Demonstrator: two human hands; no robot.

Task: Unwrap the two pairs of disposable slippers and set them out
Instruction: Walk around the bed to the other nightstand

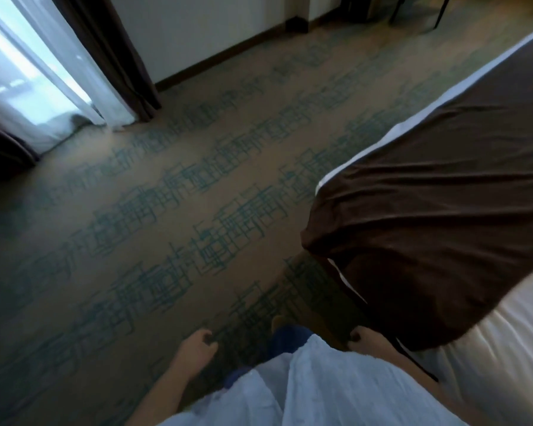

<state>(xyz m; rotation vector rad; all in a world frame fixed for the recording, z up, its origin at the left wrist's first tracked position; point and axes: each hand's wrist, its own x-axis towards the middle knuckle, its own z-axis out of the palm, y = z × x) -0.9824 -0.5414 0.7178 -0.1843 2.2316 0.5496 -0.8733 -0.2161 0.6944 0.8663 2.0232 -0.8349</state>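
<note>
Head view: the frame is blurred and looks down across a patterned carpet (154,229), tan with rows of teal line-work, toward a window with a sheer white curtain (43,75) and a dark brown drape (111,50) at the far left. Along the right side runs a bed (505,348) with white bedding; a brown bed runner (443,216) lies across it, and its rumpled corner hangs over the bed's near edge toward the floor.

No wrapper, bag or other container shows, and no slippers show anywhere on the carpet or the bed, so their place cannot be told from this view.

The left hand (194,348) hangs low over the carpet, near the bottom middle, fingers loosely curled inward, its grip narrow and holding nothing visible. The right hand (366,338) sits just beside the hanging corner of the runner, at the bed's near edge; its fingers are curled, but whether they hold anything cannot be told. Between the two arms falls a pale blue garment (320,388), with dark blue fabric and what seems a foot beyond it.
</note>
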